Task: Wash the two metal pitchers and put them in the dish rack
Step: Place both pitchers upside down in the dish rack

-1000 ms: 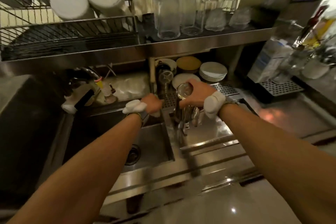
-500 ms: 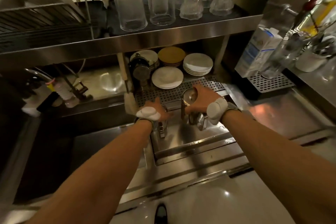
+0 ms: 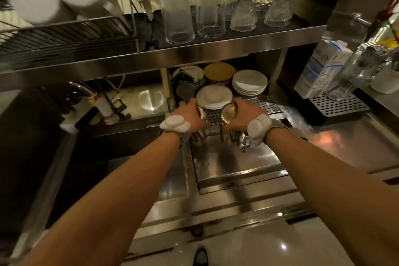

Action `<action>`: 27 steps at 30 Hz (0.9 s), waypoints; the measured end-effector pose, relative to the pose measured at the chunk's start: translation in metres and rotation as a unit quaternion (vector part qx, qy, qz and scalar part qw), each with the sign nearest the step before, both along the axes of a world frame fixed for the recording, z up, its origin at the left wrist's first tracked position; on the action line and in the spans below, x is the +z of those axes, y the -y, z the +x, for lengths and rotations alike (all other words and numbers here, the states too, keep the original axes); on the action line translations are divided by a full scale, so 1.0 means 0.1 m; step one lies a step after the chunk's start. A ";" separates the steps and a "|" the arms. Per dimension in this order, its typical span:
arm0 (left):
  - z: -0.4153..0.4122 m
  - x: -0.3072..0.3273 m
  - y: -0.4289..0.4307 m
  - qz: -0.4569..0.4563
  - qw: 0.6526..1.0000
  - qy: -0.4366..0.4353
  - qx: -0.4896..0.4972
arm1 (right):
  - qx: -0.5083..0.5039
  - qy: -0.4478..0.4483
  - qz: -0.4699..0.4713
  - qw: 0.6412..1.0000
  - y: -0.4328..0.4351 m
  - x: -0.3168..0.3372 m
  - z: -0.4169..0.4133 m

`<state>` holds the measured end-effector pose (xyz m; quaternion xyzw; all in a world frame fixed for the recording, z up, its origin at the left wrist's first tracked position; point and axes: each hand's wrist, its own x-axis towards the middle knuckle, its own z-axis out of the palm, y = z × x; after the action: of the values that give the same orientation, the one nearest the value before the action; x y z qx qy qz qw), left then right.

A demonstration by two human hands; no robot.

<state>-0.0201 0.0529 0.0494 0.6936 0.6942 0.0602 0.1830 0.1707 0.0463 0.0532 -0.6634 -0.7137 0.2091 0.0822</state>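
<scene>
Two small metal pitchers stand side by side on the steel drain tray [image 3: 237,164], right of the sink. My left hand [image 3: 190,117] grips the left pitcher [image 3: 201,114] from above, hiding most of it. My right hand [image 3: 244,114] grips the right pitcher [image 3: 229,113] at its rim; its open mouth shows a pale inside and its handle points toward me. The wire dish rack [image 3: 64,36] sits on the upper shelf at the far left, with two white cups in it.
The dark sink basin [image 3: 121,170] lies to the left with a faucet [image 3: 82,88] behind it. Upturned glasses [image 3: 207,6] line the upper shelf. Stacked plates [image 3: 248,82] sit under the shelf. A milk carton [image 3: 319,69] and a glass [image 3: 349,77] stand at the right.
My left hand moved right from the sink edge and closed on the left pitcher. My right hand kept its hold on the right pitcher. My view swung right and upward.
</scene>
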 end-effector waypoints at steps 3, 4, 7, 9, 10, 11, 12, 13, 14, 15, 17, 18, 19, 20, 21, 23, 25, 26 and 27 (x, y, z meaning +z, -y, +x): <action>-0.34 0.13 0.24 0.011 1.000 0.023 0.008 | 0.040 -0.006 0.007 0.999 0.09 0.08 -0.33; -0.49 0.12 0.33 0.004 0.999 0.035 0.008 | 0.054 -0.012 0.007 0.998 0.13 0.08 -0.45; -0.99 0.01 0.59 -0.026 0.998 0.029 0.040 | 0.095 -0.026 0.012 0.995 0.22 0.05 -0.85; -1.32 -0.07 0.71 -0.039 0.997 0.009 0.067 | 0.118 -0.020 0.012 0.993 0.26 0.02 -1.17; -1.48 -0.10 0.74 -0.043 0.996 -0.001 0.082 | 0.126 -0.013 0.009 0.992 0.26 0.02 -1.34; -1.65 -0.14 0.77 -0.046 0.994 -0.008 0.095 | 0.133 -0.007 0.004 0.991 0.26 0.02 -1.51; -1.81 -0.17 0.79 -0.048 0.993 -0.013 0.104 | 0.138 -0.006 -0.002 0.990 0.26 0.00 -1.67; -2.01 -0.22 0.78 -0.051 0.993 -0.016 0.108 | 0.140 -0.006 -0.004 0.990 0.23 -0.04 -1.88; -2.17 -0.24 0.78 -0.056 0.992 -0.017 0.109 | 0.140 -0.008 -0.006 0.990 0.21 -0.08 -2.04; -2.21 -0.27 0.81 -0.059 0.992 -0.014 0.109 | 0.142 -0.007 -0.009 0.990 0.23 -0.11 -2.08; -2.48 -0.35 0.80 -0.073 0.990 -0.012 0.117 | 0.137 -0.001 -0.019 0.990 0.20 -0.21 -2.38; -2.57 -0.39 0.80 -0.081 0.989 -0.012 0.122 | 0.132 0.002 -0.025 0.991 0.19 -0.26 -2.48; -2.69 -0.45 0.77 -0.085 0.989 -0.011 0.123 | 0.128 0.000 -0.033 0.991 0.16 -0.33 -2.62; -2.78 -0.52 0.76 -0.089 0.988 -0.007 0.125 | 0.119 -0.009 -0.044 0.992 0.16 -0.40 -2.71; -2.89 -0.60 0.73 -0.091 0.988 -0.002 0.125 | 0.106 -0.022 -0.057 0.993 0.14 -0.50 -2.80; -3.05 -0.75 0.73 -0.107 0.987 0.009 0.123 | 0.084 -0.038 -0.082 0.992 0.18 -0.70 -2.91; -3.12 -0.89 0.78 -0.128 0.986 0.004 0.105 | 0.081 -0.011 -0.116 0.990 0.26 -0.88 -2.97; -3.14 -0.94 0.82 -0.132 0.987 -0.006 0.093 | 0.087 0.015 -0.128 0.988 0.30 -0.96 -2.99; -3.11 -0.97 0.83 -0.127 0.988 -0.014 0.082 | 0.094 0.035 -0.134 0.986 0.32 -1.00 -2.95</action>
<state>-0.3315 -0.0302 -0.0480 0.6063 0.7533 -0.0234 0.2539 -0.1244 0.0139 -0.0470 -0.6054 -0.7409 0.2858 -0.0527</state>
